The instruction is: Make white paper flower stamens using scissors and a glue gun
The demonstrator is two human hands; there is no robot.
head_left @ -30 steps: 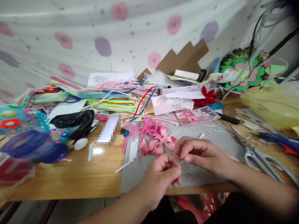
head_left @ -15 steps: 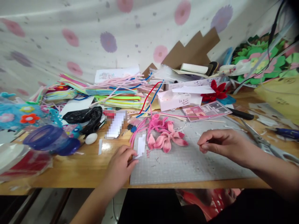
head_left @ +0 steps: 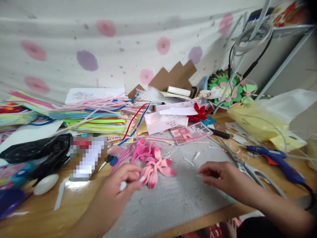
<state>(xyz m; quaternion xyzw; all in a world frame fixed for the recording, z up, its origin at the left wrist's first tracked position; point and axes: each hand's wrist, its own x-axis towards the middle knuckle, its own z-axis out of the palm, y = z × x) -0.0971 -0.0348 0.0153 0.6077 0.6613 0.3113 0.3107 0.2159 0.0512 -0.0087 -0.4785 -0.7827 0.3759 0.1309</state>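
Observation:
My left hand (head_left: 119, 188) is closed in a pinch on a small white paper strip at the left edge of the grey cutting mat (head_left: 178, 201). Its fingertips sit right beside a cluster of pink pipe-cleaner petals (head_left: 152, 162). My right hand (head_left: 220, 177) hovers over the mat's right part with fingers curled together; what it holds, if anything, is too small to make out. White paper scraps (head_left: 192, 158) lie on the mat between the petals and the right hand.
Scissors (head_left: 250, 167) and a blue glue gun (head_left: 277, 160) lie right of the mat. A colour palette (head_left: 190, 132), red paper flower (head_left: 199, 114), pipe-cleaner pile (head_left: 99, 107), black bag (head_left: 37, 152), white egg shape (head_left: 46, 184) and yellow bag (head_left: 257, 120) crowd the wooden table.
My left hand went left to the white strips at the mat's edge and now pinches one by the petals. My right hand drew apart to the right. The view swung right.

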